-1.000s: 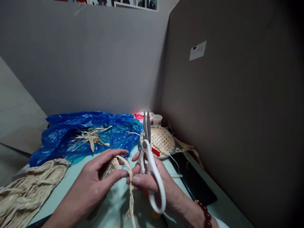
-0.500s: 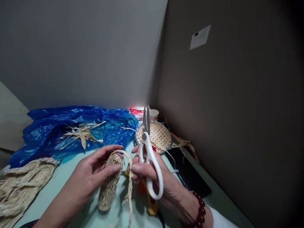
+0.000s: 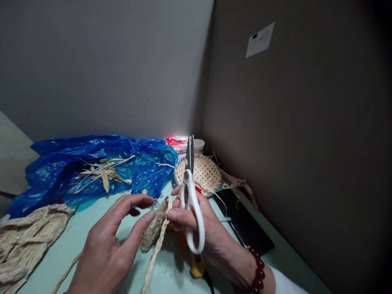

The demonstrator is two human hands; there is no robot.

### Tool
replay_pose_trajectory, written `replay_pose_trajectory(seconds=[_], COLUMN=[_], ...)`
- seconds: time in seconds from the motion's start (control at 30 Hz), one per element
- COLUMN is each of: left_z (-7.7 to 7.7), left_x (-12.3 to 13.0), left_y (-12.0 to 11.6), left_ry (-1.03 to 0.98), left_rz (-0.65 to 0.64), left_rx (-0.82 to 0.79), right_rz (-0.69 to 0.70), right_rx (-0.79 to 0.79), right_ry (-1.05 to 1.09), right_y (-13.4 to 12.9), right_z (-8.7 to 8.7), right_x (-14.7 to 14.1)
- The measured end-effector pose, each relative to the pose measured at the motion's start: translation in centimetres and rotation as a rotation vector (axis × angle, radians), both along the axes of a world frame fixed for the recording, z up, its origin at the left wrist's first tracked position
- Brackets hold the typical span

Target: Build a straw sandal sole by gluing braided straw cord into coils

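Observation:
In my right hand (image 3: 196, 216) is a pair of white-handled scissors (image 3: 193, 212), blades pointing up and slightly apart. The thumb and fingers of that hand also pinch a straw braid (image 3: 157, 247) at the edge of a small coiled straw piece (image 3: 150, 232); the braid's tail hangs toward me. My left hand (image 3: 107, 241) is at the left side of the coil, thumb and index finger closed around a small clear clip (image 3: 155, 205) at its upper edge. The clip's exact shape is hard to see.
A larger woven straw piece (image 3: 33, 241) lies at left. Behind are a blue plastic sheet (image 3: 61, 163) with straw strips (image 3: 105, 173), a shallow woven basket (image 3: 205, 173) and a paper cup (image 3: 199, 145). A black tablet (image 3: 248, 228) and a yellow corded tool (image 3: 197, 267) lie at right.
The coil has turned and shifted right toward my right hand. My left hand has moved from gripping the coil's body to pinching the clear clip at its edge. The scissors stay in my right hand.

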State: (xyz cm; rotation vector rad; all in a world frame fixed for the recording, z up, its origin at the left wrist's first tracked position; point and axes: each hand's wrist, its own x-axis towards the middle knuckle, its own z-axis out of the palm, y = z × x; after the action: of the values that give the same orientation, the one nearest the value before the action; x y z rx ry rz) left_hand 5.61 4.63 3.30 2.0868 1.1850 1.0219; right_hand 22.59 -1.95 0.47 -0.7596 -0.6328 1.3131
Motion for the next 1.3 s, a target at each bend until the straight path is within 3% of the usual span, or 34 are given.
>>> replay_pose_trajectory(seconds=[0.17,0.3,0.4,0.47,0.6,0.8,0.93,1.17,1.3], left_z=[0.3,0.5,0.5,0.3,0.6,2.0,2.0,0.9,1.8], left_x=[0.2,-0.3,-1.2,-1.7,-2.3,-2.5,-2.7,-2.7,-2.0], left_y=[-0.7,-0.4,0.0,0.1,0.1,0.8,1.1,0.9,-0.1], left_ry=[0.027,-0.004,-0.051,-0.222,-0.619,-0.795,-0.856,-0.881,-0.860], left_rz=[-0.207,-0.215,-0.287,-0.245,-0.124,-0.068,-0.070,-0.026,-0.006], left_rx=[-0.260,-0.407,-0.609,-0.801,-1.079,-1.073,-1.077,-1.007,-0.970], right_rz=[-0.039,-0.044,-0.036,-0.054,-0.176,-0.199,-0.270,-0.407,-0.429], right_rx=[-0.023,-0.035,-0.040,-0.030,0.063,0.286,0.431,0.559,0.591], right_ry=[-0.030,-0.070,-0.162,-0.322,-0.902,-1.244,-1.418,-1.524,-1.574], right_y=[0.1,-0.1,-0.2,-0.2,0.2,0.5,0.5,0.8,0.9], right_z=[0.1,0.5,0.8,0.8,0.3,-1.1,-2.7,-4.4,-4.5], right_x=[0.0,-0.1,0.1,0.6,1.6,1.6,1.9,3.1,3.3])
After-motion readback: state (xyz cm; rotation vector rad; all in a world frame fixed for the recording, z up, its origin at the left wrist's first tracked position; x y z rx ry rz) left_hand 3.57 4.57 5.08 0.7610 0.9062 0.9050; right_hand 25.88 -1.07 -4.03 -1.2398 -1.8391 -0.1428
